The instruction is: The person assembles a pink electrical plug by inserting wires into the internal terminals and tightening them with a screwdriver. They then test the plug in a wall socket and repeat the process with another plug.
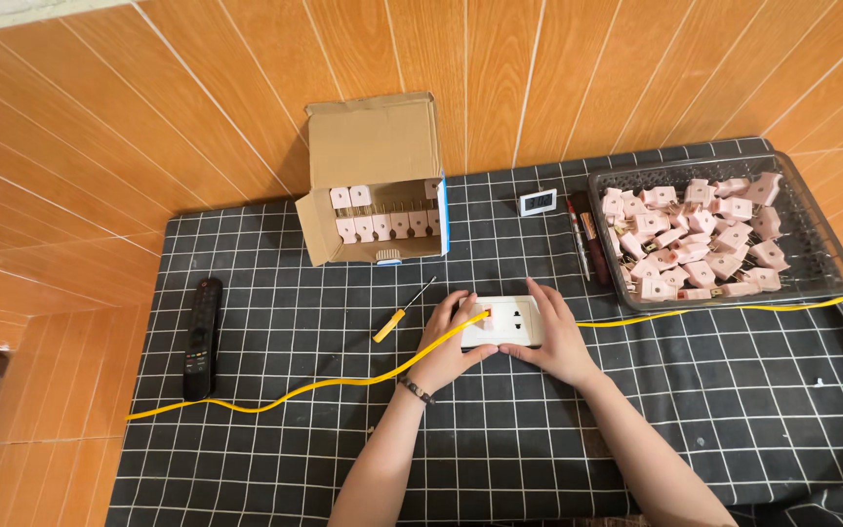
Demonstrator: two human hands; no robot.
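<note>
A white socket block [506, 321] lies flat on the black checked cloth [343, 449] in the middle. My left hand [449, 344] grips its left end and my right hand [555, 334] holds its right end. A yellow cable [295, 391] runs from the left across my left hand to the block, and carries on to the right under the basket. A small pink piece shows at the block's left side near my left fingers.
An open cardboard box [375, 185] holds rows of pink plugs. A dark wire basket [812, 283] with several loose pink plugs [695, 244] stands at right. A yellow-handled screwdriver [402, 312], a black remote [201, 338], a small white display [537, 202] and dark pen-like tools [582, 234] lie about.
</note>
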